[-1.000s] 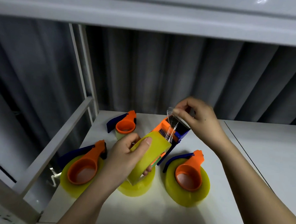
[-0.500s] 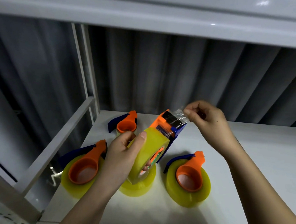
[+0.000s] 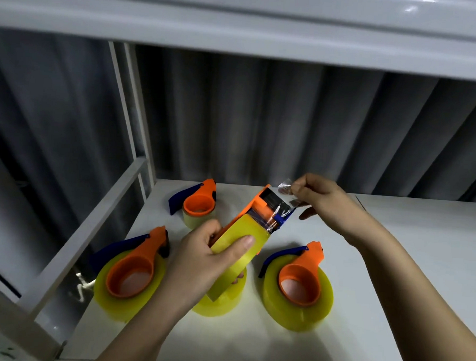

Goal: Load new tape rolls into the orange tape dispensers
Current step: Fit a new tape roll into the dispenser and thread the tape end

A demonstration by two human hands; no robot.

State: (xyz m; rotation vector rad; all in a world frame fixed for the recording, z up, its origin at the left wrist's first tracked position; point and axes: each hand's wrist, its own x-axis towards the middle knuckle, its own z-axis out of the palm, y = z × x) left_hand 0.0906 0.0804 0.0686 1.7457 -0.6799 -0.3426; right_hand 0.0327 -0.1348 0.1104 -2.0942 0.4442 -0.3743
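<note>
Yellow tape roll [image 3: 237,252] gripped by left hand [image 3: 199,264]; right hand [image 3: 321,204] pinches its clear tape end [image 3: 284,189].

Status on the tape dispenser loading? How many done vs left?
Done: three orange dispensers lie on the white table with yellow rolls fitted, front left, front right and back. In hand: the left hand holds a fourth loaded dispenser while the right hand pinches its clear tape end past the blade end. Left: one bare roll beneath it.
</note>
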